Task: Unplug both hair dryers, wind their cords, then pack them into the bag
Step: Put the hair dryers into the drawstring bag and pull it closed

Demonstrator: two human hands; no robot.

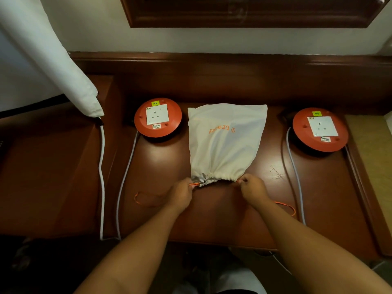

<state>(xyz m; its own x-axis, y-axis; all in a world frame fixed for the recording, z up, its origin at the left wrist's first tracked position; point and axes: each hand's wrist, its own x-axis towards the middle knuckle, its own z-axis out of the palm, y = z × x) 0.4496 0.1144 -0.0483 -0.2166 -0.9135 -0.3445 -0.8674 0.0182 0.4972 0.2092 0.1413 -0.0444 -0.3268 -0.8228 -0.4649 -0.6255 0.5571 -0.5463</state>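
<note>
- My left hand [183, 193] pinches the orange drawstring [196, 184] at one end of the bag's gathered mouth; my right hand [252, 187] pinches the cord at the other end.
- The white bag [227, 141] lies flat on the wooden desk [212, 219], mouth towards me, its long axis running away from me towards the wall.
- The mouth is drawn nearly closed between my two hands, both equally near it.
- Loose loops of drawstring trail on the desk to either side of the bag.
- A red extension reel [158, 117] sits just left of the bag, another reel [320, 129] to its right; both sockets are empty.
- No hair dryer shows; presumably both are inside the bag, though it looks rather flat.
</note>
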